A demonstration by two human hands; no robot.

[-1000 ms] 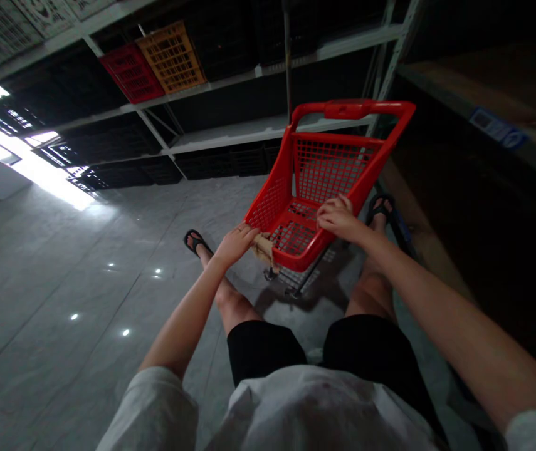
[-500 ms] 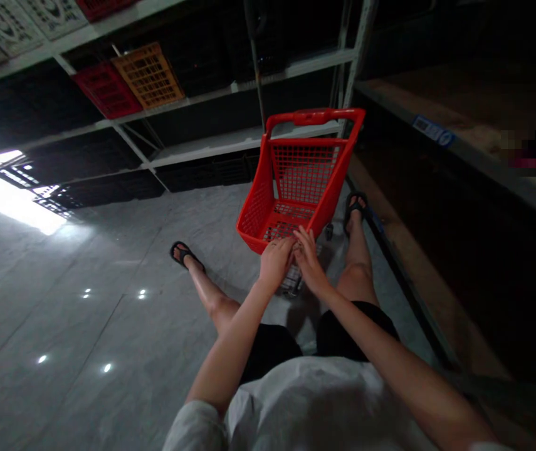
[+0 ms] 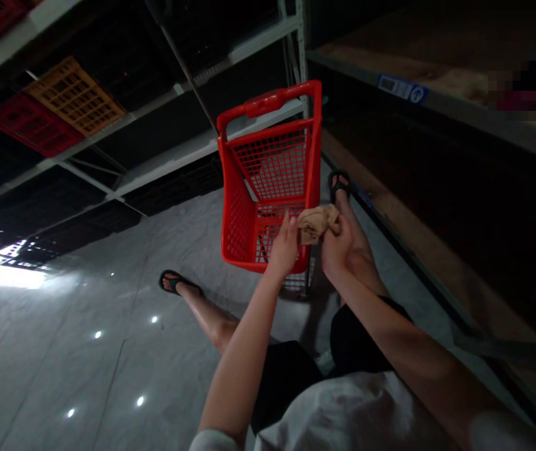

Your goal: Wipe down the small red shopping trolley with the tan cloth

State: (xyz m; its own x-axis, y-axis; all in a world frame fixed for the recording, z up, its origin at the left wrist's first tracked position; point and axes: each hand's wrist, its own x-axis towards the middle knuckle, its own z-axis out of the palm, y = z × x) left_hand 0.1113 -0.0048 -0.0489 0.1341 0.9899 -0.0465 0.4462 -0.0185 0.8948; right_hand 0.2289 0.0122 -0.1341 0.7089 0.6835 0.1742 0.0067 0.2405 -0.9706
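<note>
Apparently you're midway: your right hand [image 3: 337,245] grips the bunched tan cloth [image 3: 313,223], your left hand [image 3: 283,249] open beside it, the red cart [image 3: 272,172] just beyond; what remains doesn't show.

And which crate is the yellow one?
The yellow slatted crate, immediately right of the lower red crate in the picture. Its colour sets it apart: the others showing look red or dark.
</note>
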